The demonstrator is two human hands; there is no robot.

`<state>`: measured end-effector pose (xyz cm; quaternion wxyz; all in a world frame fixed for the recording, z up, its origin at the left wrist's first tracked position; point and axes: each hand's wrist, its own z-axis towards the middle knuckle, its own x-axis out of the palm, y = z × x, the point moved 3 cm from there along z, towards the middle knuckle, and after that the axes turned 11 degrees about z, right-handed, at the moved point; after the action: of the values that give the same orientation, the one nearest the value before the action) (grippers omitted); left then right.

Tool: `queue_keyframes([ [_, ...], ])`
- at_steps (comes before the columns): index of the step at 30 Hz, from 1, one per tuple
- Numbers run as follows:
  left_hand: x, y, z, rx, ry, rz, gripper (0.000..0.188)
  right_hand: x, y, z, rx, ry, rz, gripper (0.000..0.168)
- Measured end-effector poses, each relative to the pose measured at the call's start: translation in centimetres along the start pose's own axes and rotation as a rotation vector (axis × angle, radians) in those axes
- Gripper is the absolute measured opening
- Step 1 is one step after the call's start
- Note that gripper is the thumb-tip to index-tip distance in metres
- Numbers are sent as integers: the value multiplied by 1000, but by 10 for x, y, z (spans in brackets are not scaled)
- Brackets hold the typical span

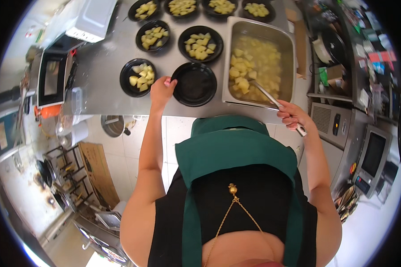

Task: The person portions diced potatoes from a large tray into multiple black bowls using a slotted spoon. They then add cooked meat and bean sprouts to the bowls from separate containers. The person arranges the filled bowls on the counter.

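Note:
My left hand (162,89) pinches the left rim of a black bowl (194,85) that has nothing in it and rests on the steel table. In my right hand (292,115) is the metal handle of a serving spoon (266,92). The spoon's head is hidden among potato chunks in a deep steel pan (226,66). Cloudy liquid covers many of the chunks; a heap of potato chunks (241,68) rises above it at the pan's left side. Close beside my left hand stands a black bowl of potato pieces (142,78). Another filled bowl (201,45) sits just beyond the bare one.
More black bowls with potato pieces (152,36) stand farther back on the steel table (103,80). A microwave oven (51,78) is at the left. Crowded shelves (334,73) line the right side, and a steel pot (112,126) is below the table's front edge.

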<state>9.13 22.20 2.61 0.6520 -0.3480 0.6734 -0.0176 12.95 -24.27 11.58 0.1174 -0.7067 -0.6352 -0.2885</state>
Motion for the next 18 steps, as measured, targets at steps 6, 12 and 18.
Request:
queue_keyframes([
  [6,-4,-35,-4,25,-113,390,20,20,-22,-25,-129,-9,-31,59],
  [12,-13,-18,8,-86,20,-58,19,38,-34,-47,-282,-137,-202,65],
  [18,-68,-77,1,-114,-164,-753,26,34,-41,-53,-399,-222,-266,66],
])
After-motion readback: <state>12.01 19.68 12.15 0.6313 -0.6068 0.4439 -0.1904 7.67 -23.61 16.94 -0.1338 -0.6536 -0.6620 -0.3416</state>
